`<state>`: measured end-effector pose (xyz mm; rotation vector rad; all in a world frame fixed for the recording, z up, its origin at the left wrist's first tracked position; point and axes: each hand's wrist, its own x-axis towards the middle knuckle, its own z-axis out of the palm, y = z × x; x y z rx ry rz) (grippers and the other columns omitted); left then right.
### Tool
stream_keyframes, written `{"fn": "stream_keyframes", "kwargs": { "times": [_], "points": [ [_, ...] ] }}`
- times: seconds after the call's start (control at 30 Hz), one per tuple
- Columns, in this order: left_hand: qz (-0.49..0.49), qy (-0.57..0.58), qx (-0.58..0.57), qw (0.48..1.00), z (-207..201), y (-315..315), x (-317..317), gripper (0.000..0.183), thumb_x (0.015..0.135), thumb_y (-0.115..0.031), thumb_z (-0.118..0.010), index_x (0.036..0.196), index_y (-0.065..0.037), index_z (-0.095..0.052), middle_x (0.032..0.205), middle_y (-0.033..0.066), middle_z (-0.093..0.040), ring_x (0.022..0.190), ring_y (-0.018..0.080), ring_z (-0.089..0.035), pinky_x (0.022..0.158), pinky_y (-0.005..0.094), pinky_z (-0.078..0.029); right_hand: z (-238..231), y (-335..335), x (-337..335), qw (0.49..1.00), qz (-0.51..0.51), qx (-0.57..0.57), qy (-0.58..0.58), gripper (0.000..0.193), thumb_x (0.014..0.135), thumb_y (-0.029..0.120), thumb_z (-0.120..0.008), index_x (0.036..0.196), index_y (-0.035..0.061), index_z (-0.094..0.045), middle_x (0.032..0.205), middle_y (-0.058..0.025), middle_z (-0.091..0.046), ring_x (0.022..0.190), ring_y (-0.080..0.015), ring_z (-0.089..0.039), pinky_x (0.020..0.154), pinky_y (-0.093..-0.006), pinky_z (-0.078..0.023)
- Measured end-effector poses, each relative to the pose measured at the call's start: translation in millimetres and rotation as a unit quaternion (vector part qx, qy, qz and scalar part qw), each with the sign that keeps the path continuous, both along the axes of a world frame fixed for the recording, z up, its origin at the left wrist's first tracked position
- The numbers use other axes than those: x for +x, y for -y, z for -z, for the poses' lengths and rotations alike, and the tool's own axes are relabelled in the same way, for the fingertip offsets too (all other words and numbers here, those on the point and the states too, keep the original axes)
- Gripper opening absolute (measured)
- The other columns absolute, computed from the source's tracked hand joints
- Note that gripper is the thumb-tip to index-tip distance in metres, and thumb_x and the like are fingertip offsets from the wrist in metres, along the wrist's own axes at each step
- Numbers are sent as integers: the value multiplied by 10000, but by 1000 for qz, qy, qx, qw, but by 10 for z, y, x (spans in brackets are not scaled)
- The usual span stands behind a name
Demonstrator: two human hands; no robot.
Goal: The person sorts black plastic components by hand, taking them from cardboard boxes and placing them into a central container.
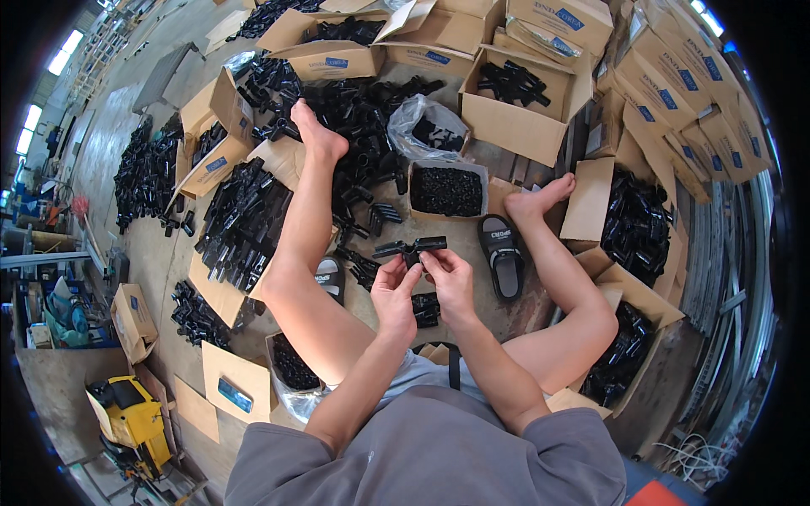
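Both hands are raised between my bent knees, pinching a black plastic part with arms branching out to either side. My left hand closes on its lower middle with thumb and fingers. The fingers of my right hand grip the same part close beside, so some of its stem is hidden. Just beyond lies a shallow carton filled with tiny black pieces. Below the hands, more black parts lie on the floor. A dark slipper rests right of my hands, and another slipper shows behind my left leg.
Black parts are heaped on cardboard at left and across the floor ahead. Open cartons with parts stand at the back and right. A clear plastic bag sits behind the shallow carton. A yellow machine stands lower left; a phone lies on cardboard.
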<state>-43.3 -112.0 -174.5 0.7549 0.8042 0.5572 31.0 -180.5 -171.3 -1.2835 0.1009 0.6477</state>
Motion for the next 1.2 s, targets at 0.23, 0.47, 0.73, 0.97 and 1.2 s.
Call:
{"fn": "stream_keyframes", "kwargs": {
  "times": [0.23, 0.47, 0.73, 0.97, 1.2],
  "points": [
    [-12, 2, 7, 1000, 87, -11, 16, 306, 919, 28, -711, 1203, -31, -613, 1134, 63, -692, 1059, 133, -642, 938, 276, -505, 45, -65, -53, 998, 28, -2, 48, 162, 952, 153, -735, 1058, 31, -735, 954, 1, -721, 815, -58, -627, 707, -233, -494],
    [-7, -18, 7, 1000, 105, -14, -5, 310, 911, 25, -721, 1197, -33, -616, 1155, 51, -683, 1057, 124, -635, 927, 268, -500, 200, -12, -86, 998, 27, 12, 54, 176, 933, 77, -731, 1096, 13, -747, 985, -24, -735, 866, -74, -653, 765, -245, -525],
    [-5, -12, -2, 1000, 143, -37, -42, 314, 914, 13, -724, 1207, -34, -621, 1155, 49, -683, 1055, 117, -633, 903, 259, -499, 82, -37, -67, 999, 4, 2, 32, 139, 943, 119, -729, 1064, 58, -762, 931, 28, -730, 777, -26, -594, 679, -210, -445],
    [-17, -19, -13, 1000, 198, -35, -48, 332, 917, 14, -721, 1231, -29, -618, 1156, 55, -682, 1057, 123, -632, 907, 267, -504, 11, -99, -119, 1000, 22, -15, -10, 148, 939, 122, -734, 1072, 65, -762, 936, 26, -734, 791, -32, -604, 684, -222, -451],
    [-39, -27, -23, 999, 185, 18, -3, 347, 892, 25, -742, 1215, 11, -615, 1162, 72, -673, 1089, 143, -618, 951, 297, -508, 220, -99, -137, 999, 37, -9, 4, 176, 943, 116, -719, 1076, 4, -750, 977, -26, -741, 852, -66, -634, 741, -250, -484]
  ]
}}
